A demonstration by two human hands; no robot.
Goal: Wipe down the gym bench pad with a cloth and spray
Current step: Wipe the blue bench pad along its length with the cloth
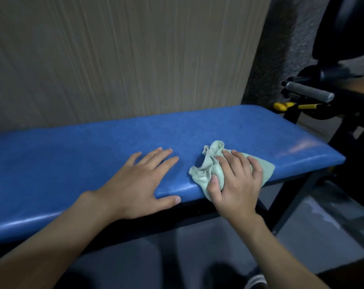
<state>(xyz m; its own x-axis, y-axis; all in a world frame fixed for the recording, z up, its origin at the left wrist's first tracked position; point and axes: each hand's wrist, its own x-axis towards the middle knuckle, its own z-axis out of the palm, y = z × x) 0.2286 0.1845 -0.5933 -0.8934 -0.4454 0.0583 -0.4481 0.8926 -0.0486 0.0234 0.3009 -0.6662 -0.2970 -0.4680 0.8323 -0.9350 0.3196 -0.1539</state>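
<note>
A long blue bench pad (93, 155) runs across the view from left to right on a dark frame. My left hand (143, 180) lies flat on the pad near its front edge, fingers straight and spread, thumb over the edge. A crumpled pale green cloth (210, 165) sits on the pad toward its right end. My right hand (237, 182) presses down on the cloth, fingers over its top and thumb against its near side. No spray bottle is in view.
A beige panelled wall (125, 59) rises directly behind the bench. Dark gym equipment with a grey foam roller (310, 91) and yellow parts (283, 106) stands past the bench's right end. Grey floor (322, 215) lies below, with the bench's dark legs (291, 205) at right.
</note>
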